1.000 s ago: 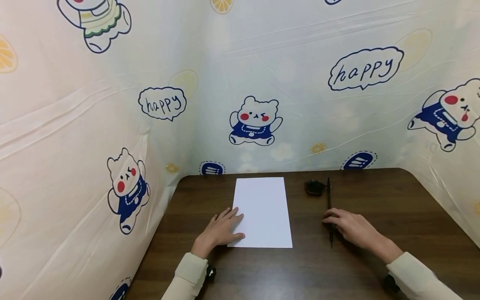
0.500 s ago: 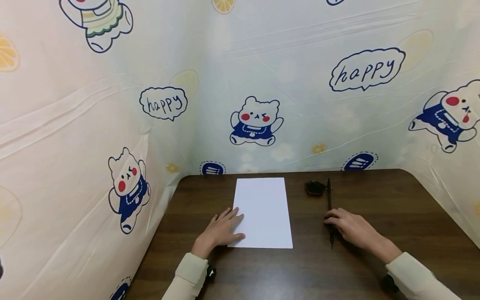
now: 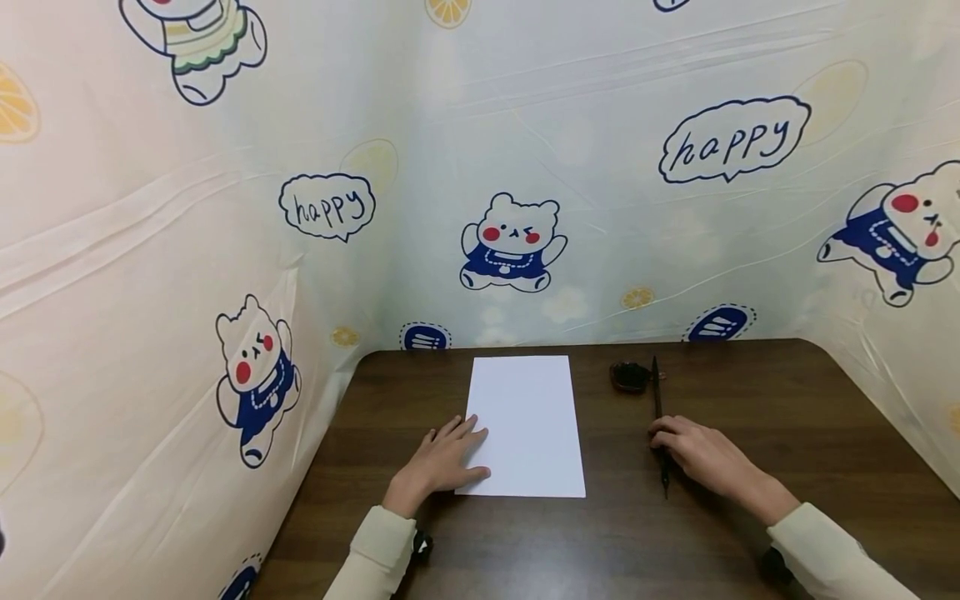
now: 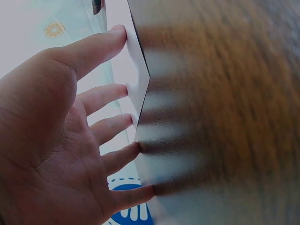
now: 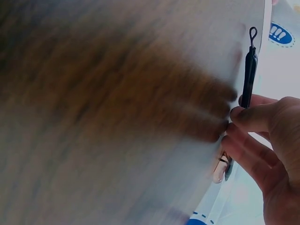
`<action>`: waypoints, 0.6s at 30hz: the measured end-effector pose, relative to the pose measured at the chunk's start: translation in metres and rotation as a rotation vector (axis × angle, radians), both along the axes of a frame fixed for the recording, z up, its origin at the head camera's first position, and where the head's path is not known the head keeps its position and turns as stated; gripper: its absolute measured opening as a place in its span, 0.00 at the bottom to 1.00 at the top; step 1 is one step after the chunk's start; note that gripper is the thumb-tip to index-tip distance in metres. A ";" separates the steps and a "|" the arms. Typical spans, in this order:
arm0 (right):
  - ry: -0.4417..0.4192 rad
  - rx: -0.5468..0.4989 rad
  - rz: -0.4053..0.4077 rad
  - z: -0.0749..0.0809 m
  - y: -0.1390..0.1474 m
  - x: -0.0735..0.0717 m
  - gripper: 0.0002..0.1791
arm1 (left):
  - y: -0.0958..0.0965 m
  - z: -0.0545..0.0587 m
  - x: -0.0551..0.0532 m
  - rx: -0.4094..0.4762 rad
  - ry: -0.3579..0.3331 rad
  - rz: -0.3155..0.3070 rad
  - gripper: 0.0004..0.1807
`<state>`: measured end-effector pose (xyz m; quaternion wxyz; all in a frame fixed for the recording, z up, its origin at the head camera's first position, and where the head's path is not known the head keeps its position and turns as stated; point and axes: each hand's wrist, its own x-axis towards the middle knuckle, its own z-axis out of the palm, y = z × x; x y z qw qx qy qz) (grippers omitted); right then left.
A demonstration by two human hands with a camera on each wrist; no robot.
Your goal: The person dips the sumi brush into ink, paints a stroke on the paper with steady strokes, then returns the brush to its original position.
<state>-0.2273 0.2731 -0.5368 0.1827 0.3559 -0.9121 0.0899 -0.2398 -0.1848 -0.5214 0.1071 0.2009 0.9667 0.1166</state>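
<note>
A blank white sheet of paper [image 3: 532, 417] lies on the brown table. My left hand [image 3: 442, 463] rests at its left edge with the fingers spread; in the left wrist view the thumb [image 4: 101, 49] touches the paper, while the ring and little fingers meet the table. To the right, my right hand [image 3: 708, 457] pinches a slim black calligraphy brush [image 3: 657, 398] between thumb and fingers. A small hanging loop [image 5: 253, 33] shows at the brush's near end. Its far end lies beside a small dark ink dish [image 3: 630, 377].
The brown wooden table [image 3: 517, 550] ends at a cloth backdrop [image 3: 420, 267] printed with bears and lettering, which rises behind it and on both sides. A light sleeve [image 3: 378, 546] covers the left forearm, and another [image 3: 836, 550] the right.
The brush's far end has swung slightly left and its near end slightly right, in the right hand's fingers. My left hand and the paper look the same.
</note>
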 end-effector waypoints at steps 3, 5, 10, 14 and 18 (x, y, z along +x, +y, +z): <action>0.027 0.001 0.003 0.001 0.000 0.000 0.16 | 0.000 0.000 0.000 0.001 0.001 0.000 0.40; 0.039 0.000 0.006 0.001 -0.001 0.000 0.16 | 0.000 0.000 0.000 0.004 0.001 0.000 0.39; 0.049 -0.003 0.013 0.002 -0.001 -0.001 0.16 | 0.001 0.001 0.001 0.008 -0.001 -0.001 0.39; 0.053 0.002 0.011 0.001 -0.001 -0.001 0.16 | 0.001 0.002 0.001 0.007 0.000 0.000 0.39; 0.060 -0.002 0.009 0.001 0.000 -0.002 0.16 | 0.000 0.001 0.000 0.006 -0.004 0.001 0.39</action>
